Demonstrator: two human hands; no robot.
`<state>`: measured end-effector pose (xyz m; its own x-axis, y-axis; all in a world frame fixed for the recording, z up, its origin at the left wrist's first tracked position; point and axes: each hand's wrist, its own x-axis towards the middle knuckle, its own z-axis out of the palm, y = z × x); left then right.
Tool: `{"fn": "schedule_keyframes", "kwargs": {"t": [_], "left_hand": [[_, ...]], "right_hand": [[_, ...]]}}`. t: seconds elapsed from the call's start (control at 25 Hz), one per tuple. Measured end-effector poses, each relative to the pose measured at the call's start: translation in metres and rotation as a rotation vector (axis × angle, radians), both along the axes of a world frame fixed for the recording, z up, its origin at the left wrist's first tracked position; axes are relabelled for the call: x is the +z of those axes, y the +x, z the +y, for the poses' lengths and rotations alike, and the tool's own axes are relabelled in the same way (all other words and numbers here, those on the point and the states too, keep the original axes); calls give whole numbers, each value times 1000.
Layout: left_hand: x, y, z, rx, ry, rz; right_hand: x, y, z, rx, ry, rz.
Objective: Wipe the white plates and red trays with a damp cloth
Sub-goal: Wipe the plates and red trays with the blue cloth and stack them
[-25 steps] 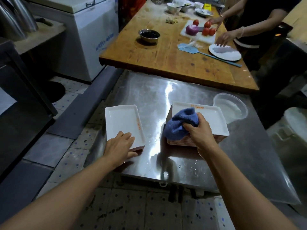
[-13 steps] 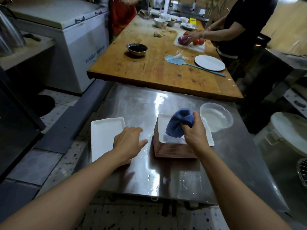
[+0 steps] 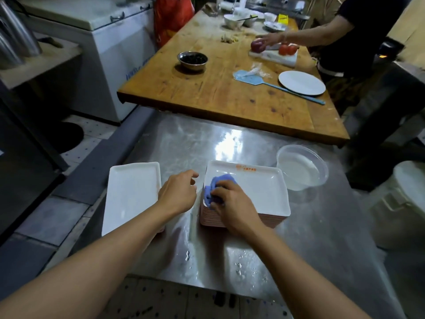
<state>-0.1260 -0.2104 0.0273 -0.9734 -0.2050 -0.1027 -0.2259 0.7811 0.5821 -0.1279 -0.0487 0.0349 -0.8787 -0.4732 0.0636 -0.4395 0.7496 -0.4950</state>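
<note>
Wiping under way on the top plate of the stack.
Our right grip [image 3: 232, 204] clenches the crumpled blue cloth [image 3: 215, 189] on the white rectangular plate [image 3: 259, 192]; left grip [image 3: 178, 192] released; the stack below remains, one plate [image 3: 131, 194] set aside leftward.

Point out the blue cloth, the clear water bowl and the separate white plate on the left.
blue cloth [image 3: 210, 189]: head view, on the bunched fabric left of the fingers.
clear water bowl [image 3: 301, 167]: head view, on the water inside.
separate white plate [image 3: 131, 194]: head view, on its flat middle.
</note>
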Motion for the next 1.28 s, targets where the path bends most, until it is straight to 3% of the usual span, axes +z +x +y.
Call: {"fn": "schedule_keyframes", "kwargs": {"t": [0.28,0.44,0.6,0.8,1.12,1.28], "left_hand": [[0,-23,14,49,58,8],[-3,-23,24,37,13,-31],[-6,-24,27,35,-13,-84],[-7,-26,29,28,-38,-115],[-13,-29,29,62,-35,-75],[-14,-26,28,109,113,-92]], "right_hand": [[-5,-42,-1,-4,1,-18],[-5,-61,-6,78,-39,89],[-14,-65,9,43,85,175],[-10,-72,74,-218,207,147],[3,-40,104,-183,353,80],[2,-1,97,-212,230,-20]]}}
